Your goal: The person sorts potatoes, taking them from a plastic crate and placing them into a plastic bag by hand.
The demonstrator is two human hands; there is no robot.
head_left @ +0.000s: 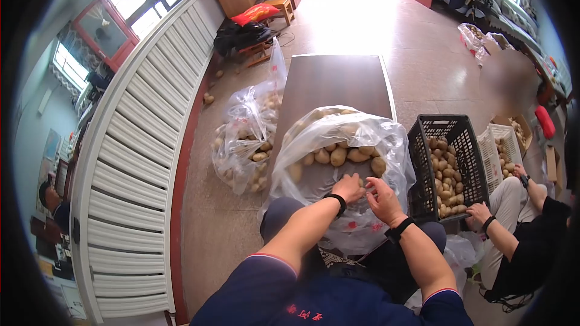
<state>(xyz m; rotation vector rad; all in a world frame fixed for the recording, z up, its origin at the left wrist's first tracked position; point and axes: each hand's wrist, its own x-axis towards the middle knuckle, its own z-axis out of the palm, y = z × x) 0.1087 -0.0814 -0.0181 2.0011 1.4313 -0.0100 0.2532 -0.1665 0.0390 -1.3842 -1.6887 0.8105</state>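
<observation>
A large clear plastic bag [296,139] lies open on the dark table [335,78], with potatoes [338,156] along its far inner side. Over the near part of the bag's opening, my left hand [349,189] has its fingers bent around a small greenish-brown thing, probably a potato, mostly hidden by the fingers. My right hand [383,200] is just to the right of it, fingers apart and curved toward the same small thing, and nothing shows in its grip. Red print marks the front of the bag below both hands.
Right of the table stands a black crate [477,172] of potatoes, a co-worker's hand [479,212] at its near edge. Beyond it is a white crate [488,154]. Bagged potatoes [241,139] lie on the floor at left, beside a white radiator [136,163].
</observation>
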